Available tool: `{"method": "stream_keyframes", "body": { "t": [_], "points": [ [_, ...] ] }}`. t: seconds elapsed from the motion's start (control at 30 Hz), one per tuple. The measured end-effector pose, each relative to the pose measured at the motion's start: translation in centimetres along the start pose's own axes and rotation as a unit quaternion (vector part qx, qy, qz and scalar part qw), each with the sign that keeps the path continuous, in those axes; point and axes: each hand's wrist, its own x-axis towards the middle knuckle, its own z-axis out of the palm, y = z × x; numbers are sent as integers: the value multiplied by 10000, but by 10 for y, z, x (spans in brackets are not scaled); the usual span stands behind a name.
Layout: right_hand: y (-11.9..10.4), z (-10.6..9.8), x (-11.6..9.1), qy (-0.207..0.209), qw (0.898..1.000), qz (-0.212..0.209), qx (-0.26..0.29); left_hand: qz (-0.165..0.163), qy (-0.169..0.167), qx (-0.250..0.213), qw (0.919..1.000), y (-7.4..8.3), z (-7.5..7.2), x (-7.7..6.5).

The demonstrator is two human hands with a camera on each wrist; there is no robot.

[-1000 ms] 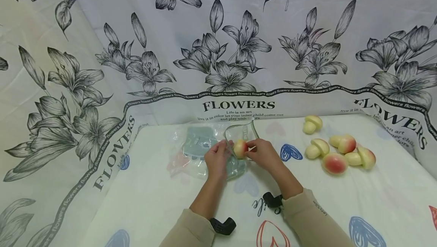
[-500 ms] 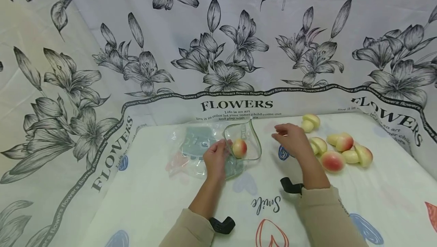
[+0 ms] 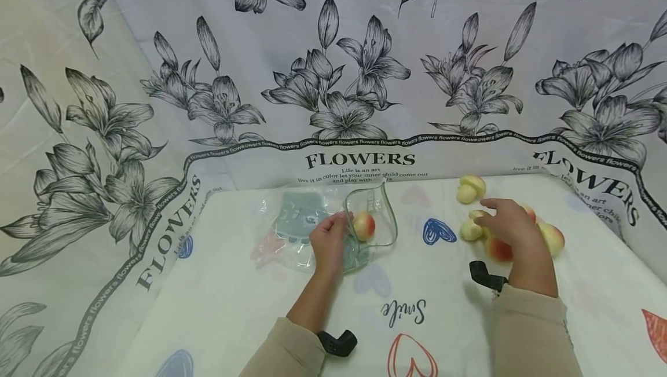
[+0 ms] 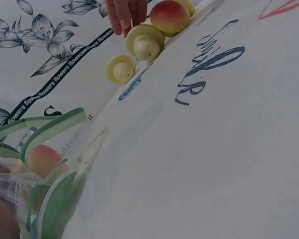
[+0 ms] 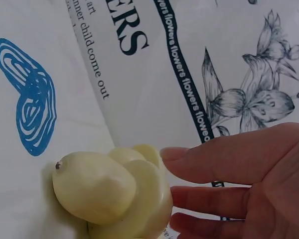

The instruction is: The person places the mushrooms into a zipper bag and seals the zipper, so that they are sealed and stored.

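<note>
My left hand (image 3: pixel 329 244) pinches the edge of a clear plastic bag (image 3: pixel 394 218) with a green-rimmed mouth and a teal print. Inside that mouth sits a yellow-and-red rounded piece (image 3: pixel 364 226), also visible in the left wrist view through the plastic. My right hand (image 3: pixel 513 229) is over the group of toy mushrooms at the right, its fingers extended and thumb apart. In the right wrist view its fingertips are right at the cap of a pale yellow toy mushroom (image 5: pixel 94 186). Part of the group is hidden beneath this hand.
Another pale toy mushroom (image 3: pixel 471 189) lies farther back near the curtain. A red-topped one (image 3: pixel 499 248) and a yellow-red one (image 3: pixel 552 238) lie beside the right hand. The printed white cloth (image 3: pixel 406 284) covers the table, and a flowered curtain (image 3: pixel 359 105) rises behind.
My right hand has let go of the yellow-and-red piece in the bag's mouth and moved right to the toy mushrooms. The left hand has stayed on the bag.
</note>
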Motion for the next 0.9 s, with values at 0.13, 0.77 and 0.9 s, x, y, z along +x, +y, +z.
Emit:
{"method": "stream_keyframes", "body": {
  "t": [0.13, 0.77, 0.9],
  "points": [
    [2, 4, 2, -97, 9999, -16, 118, 63, -16, 103, 9999, -1, 0, 1],
    [-9, 39, 26, -570, 9957, -128, 719, 217, -23, 82, 9997, -3, 1, 2],
    [-8, 47, 30, -516, 9972, -119, 529, 183, -34, 76, 9998, 0, 1, 0]
  ]
}}
